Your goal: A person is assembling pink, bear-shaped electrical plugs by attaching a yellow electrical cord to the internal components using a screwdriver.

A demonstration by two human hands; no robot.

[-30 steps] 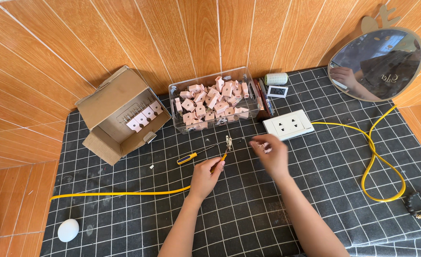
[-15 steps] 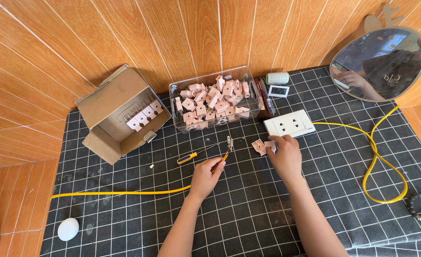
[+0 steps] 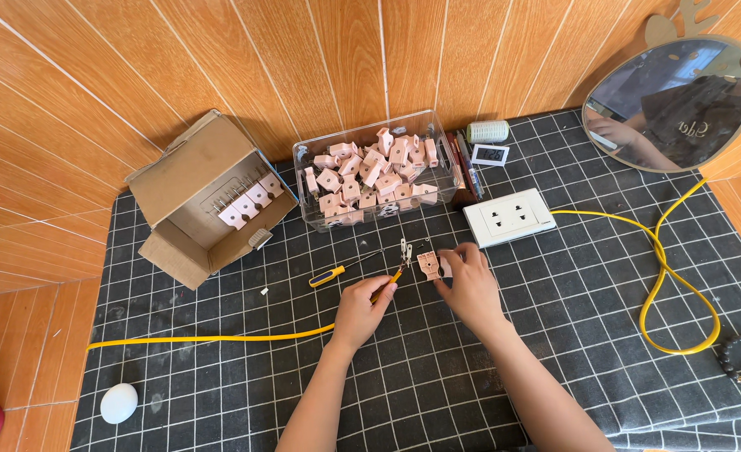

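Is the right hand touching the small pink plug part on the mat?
Touching. The head view shows the right hand's fingertips resting on the pink plug part.

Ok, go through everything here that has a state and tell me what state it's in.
cardboard box: open, on its side
clear bin: lidless, full of pink parts
left hand: pinching yellow cable end
right hand: holding pink plug piece
white socket: nothing plugged in
screwdriver: lying flat, untouched
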